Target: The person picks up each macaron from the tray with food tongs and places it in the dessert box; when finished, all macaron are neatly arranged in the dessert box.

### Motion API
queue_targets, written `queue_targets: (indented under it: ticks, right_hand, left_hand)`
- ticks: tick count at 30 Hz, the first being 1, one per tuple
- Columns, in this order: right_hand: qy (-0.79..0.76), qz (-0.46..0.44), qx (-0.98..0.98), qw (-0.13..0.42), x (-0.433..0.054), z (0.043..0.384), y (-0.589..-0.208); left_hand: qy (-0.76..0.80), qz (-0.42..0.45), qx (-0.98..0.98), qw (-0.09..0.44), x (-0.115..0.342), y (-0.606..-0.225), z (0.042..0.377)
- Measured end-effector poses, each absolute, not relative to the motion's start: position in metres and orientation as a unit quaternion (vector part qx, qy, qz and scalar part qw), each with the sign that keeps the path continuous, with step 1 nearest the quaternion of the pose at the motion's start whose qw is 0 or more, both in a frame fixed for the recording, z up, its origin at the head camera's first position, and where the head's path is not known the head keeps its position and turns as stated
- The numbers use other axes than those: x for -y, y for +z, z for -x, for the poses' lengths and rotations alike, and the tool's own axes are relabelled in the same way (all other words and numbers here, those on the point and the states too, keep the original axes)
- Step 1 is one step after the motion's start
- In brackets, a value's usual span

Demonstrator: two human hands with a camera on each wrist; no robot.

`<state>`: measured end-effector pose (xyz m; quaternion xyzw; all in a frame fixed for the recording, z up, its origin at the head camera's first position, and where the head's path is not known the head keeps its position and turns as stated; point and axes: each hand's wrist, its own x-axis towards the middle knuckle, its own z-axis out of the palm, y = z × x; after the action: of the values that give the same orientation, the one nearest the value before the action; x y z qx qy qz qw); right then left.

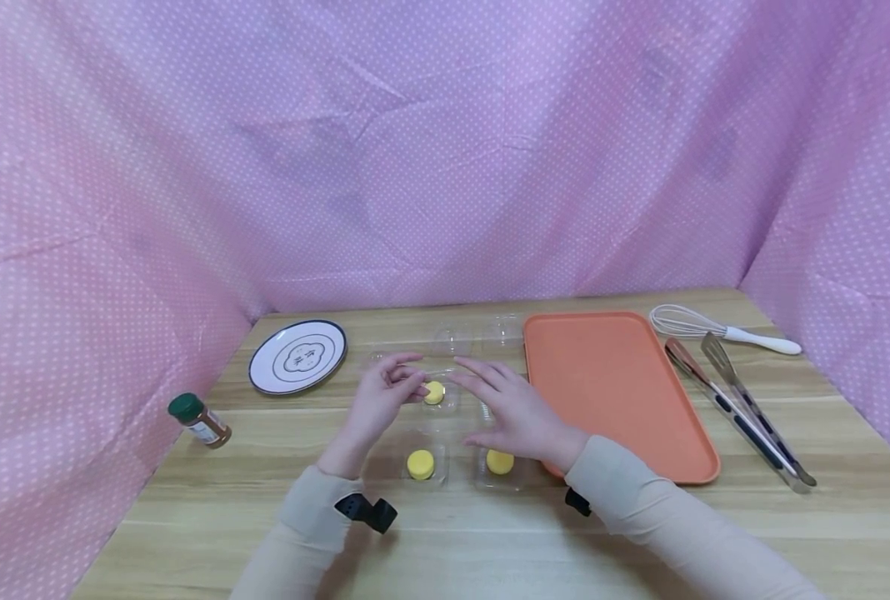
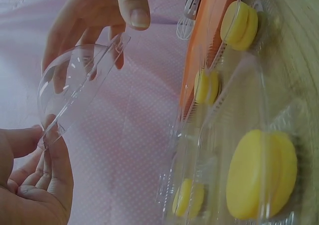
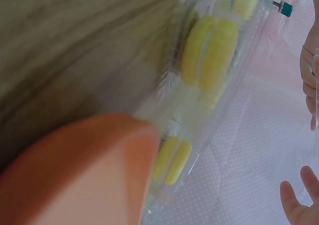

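My left hand [image 1: 387, 392] pinches the rim of a clear plastic domed lid [image 2: 75, 80] between thumb and fingers, tilted above the table. Across from it, my right hand [image 1: 516, 412] is spread with its thumb extended; in the left wrist view its fingers show through and beside the lid, and whether they touch it I cannot tell. Beneath the hands, yellow macarons [image 1: 420, 464] sit in clear plastic packs [image 1: 445, 479]. Another macaron [image 1: 500, 461] lies under the right wrist, and one more [image 1: 433, 392] shows between the hands.
An orange tray [image 1: 610, 375] lies close on the right, with tongs [image 1: 745, 417] and a white-handled whisk [image 1: 715, 329] beyond it. On the left are a blue-rimmed plate [image 1: 295, 379] and a green-capped spice bottle [image 1: 201, 421]. Clear domes [image 1: 452, 339] stand behind the hands.
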<state>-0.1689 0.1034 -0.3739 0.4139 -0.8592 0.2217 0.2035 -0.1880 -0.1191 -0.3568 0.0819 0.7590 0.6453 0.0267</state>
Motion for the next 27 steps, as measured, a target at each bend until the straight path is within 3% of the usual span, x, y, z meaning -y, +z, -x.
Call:
queue_targets:
  ticks: [17, 22, 27]
  right_hand:
    - [0.228, -0.415, 0.859, 0.197, -0.106, 0.169, -0.375]
    - [0.249, -0.398, 0.865, 0.180, -0.110, 0.169, -0.375]
    - [0.257, -0.383, 0.873, 0.157, -0.118, 0.168, -0.377]
  left_hand:
    - [0.656, -0.092, -0.747, 0.055, 0.105, -0.360, 0.187]
    - [0.601, -0.115, -0.791, 0.031, 0.106, -0.362, 0.183]
    - [0.525, -0.201, -0.827, -0.002, 0.110, -0.364, 0.178]
